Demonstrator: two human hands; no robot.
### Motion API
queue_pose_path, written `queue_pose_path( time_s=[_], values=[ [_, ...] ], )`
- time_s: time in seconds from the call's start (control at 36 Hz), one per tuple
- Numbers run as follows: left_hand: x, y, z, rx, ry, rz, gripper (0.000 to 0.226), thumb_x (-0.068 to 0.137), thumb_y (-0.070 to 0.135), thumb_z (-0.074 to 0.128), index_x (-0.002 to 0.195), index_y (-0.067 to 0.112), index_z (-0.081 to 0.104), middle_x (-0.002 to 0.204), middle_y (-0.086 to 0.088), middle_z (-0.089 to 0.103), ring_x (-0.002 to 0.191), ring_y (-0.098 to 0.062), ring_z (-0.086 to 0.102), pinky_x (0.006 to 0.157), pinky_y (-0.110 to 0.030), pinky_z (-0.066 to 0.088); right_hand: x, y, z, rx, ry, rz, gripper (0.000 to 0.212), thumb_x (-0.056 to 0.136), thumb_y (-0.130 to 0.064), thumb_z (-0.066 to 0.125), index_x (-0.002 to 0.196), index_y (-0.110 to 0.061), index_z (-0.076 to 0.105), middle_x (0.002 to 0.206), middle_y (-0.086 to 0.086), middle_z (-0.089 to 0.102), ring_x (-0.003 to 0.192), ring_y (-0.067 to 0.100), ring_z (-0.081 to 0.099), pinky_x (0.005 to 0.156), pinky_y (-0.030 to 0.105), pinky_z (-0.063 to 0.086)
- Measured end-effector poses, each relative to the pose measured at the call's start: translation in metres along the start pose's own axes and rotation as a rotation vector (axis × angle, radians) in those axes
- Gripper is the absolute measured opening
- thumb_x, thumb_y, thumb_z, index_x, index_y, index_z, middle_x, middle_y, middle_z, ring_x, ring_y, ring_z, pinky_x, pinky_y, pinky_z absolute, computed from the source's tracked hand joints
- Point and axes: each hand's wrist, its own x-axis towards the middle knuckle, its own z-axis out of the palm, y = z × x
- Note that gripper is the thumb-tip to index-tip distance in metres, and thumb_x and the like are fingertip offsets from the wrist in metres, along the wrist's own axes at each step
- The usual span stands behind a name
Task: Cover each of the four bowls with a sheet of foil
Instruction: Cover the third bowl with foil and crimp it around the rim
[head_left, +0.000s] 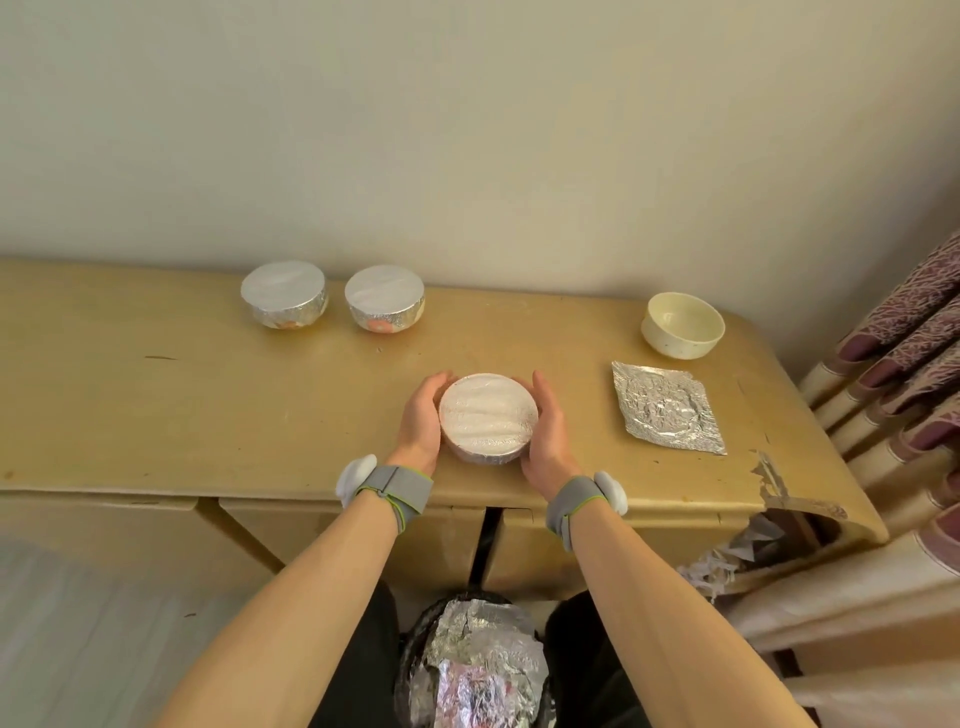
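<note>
Both hands (423, 415) (548, 423) cupping foil-covered bowl (488, 415), fingers hidden behind

Three foil-covered bowls (488, 418), one bare bowl (682, 325), one loose foil sheet (667, 408).

We cannot see the contents of the foil-covered bowl (488, 415), nor the fingertips pressed behind its sides; the crumpled foil (480, 670) below the desk (208, 405) is cut by the bottom edge, the curtain (904, 364) by the right
</note>
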Motion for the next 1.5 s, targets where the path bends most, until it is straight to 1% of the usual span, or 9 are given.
queue_pose_path(
  time_s=[0.08,0.22,0.36,0.56,0.86,0.97,1.17,1.31,1.5],
  values=[
    [-0.009,0.003,-0.015,0.120,0.105,0.023,0.024,0.099,0.032,0.048,0.109,0.017,0.063,0.115,-0.005,0.068,0.101,-0.019,0.064,0.095,-0.035,0.048,-0.007,-0.003,-0.008,-0.034,0.026,-0.011,0.045,0.097,-0.051,0.053,0.118,-0.013,0.066,0.116,0.004,0.073,0.112,0.023,0.067,0.105,0.042,0.049],
    [-0.033,0.005,-0.021,0.411,0.142,-0.113,0.037,0.102,0.040,0.035,0.122,0.012,0.050,0.092,-0.004,0.060,0.076,-0.029,0.067,0.076,-0.040,0.057,-0.012,-0.007,-0.018,-0.222,-0.002,-0.062,0.037,0.104,-0.043,0.043,0.118,-0.013,0.061,0.117,0.006,0.070,0.106,0.020,0.066,0.095,0.035,0.051],
    [-0.048,0.009,-0.014,0.200,0.107,-0.251,0.040,0.103,0.043,0.039,0.124,0.010,0.048,0.110,-0.023,0.063,0.092,-0.037,0.066,0.091,-0.046,0.055,-0.024,-0.014,-0.021,-0.287,-0.028,-0.061,0.034,0.105,-0.041,0.042,0.121,-0.015,0.057,0.112,0.002,0.066,0.100,0.019,0.065,0.079,0.032,0.054],
    [-0.042,0.010,-0.016,-0.052,0.150,-0.240,0.043,0.099,0.042,0.048,0.123,0.007,0.050,0.111,-0.019,0.059,0.106,-0.033,0.058,0.091,-0.044,0.051,-0.034,-0.014,-0.030,-0.411,-0.030,-0.008,0.033,0.103,-0.041,0.048,0.123,-0.015,0.049,0.121,0.015,0.060,0.099,0.030,0.067,0.085,0.038,0.057],
    [-0.030,0.013,-0.010,0.105,0.078,-0.123,0.030,0.097,0.038,0.047,0.111,0.014,0.059,0.104,-0.008,0.064,0.097,-0.023,0.056,0.078,-0.033,0.045,-0.031,-0.005,-0.036,-0.544,-0.051,0.047,0.042,0.104,-0.045,0.035,0.119,-0.010,0.053,0.100,0.015,0.068,0.070,0.025,0.070,0.068,0.035,0.058],
    [-0.028,0.013,-0.009,0.538,0.067,0.187,0.030,0.095,0.035,0.048,0.115,0.020,0.064,0.126,-0.001,0.060,0.117,-0.022,0.053,0.092,-0.031,0.038,-0.025,-0.010,-0.032,-0.672,0.101,-0.138,0.039,0.100,-0.047,0.037,0.107,-0.013,0.056,0.098,0.006,0.066,0.093,0.030,0.065,0.085,0.041,0.051],
    [-0.031,0.007,0.015,0.784,0.018,0.412,0.042,0.098,0.027,0.046,0.139,0.020,0.053,0.146,0.001,0.051,0.133,-0.016,0.046,0.108,-0.029,0.034,-0.024,-0.004,0.005,-0.804,0.056,-0.535,0.041,0.106,-0.025,0.037,0.145,-0.014,0.046,0.151,0.004,0.045,0.140,0.021,0.038,0.117,0.038,0.029],
    [-0.026,-0.007,0.015,0.818,0.086,0.489,0.037,0.099,0.022,0.043,0.132,0.017,0.059,0.137,0.002,0.057,0.127,-0.015,0.051,0.107,-0.029,0.037,-0.018,0.007,0.014,-0.859,0.046,-0.561,0.043,0.108,-0.023,0.032,0.145,-0.009,0.048,0.149,0.006,0.050,0.140,0.020,0.041,0.117,0.033,0.029],
    [-0.024,-0.014,0.015,0.465,0.136,0.405,0.035,0.093,0.022,0.048,0.120,0.017,0.070,0.127,0.004,0.066,0.117,-0.009,0.057,0.105,-0.029,0.042,-0.014,0.016,0.011,-0.450,0.098,-0.374,0.035,0.106,-0.026,0.037,0.133,-0.020,0.059,0.132,-0.003,0.061,0.124,0.015,0.054,0.110,0.039,0.042]
  ],
)
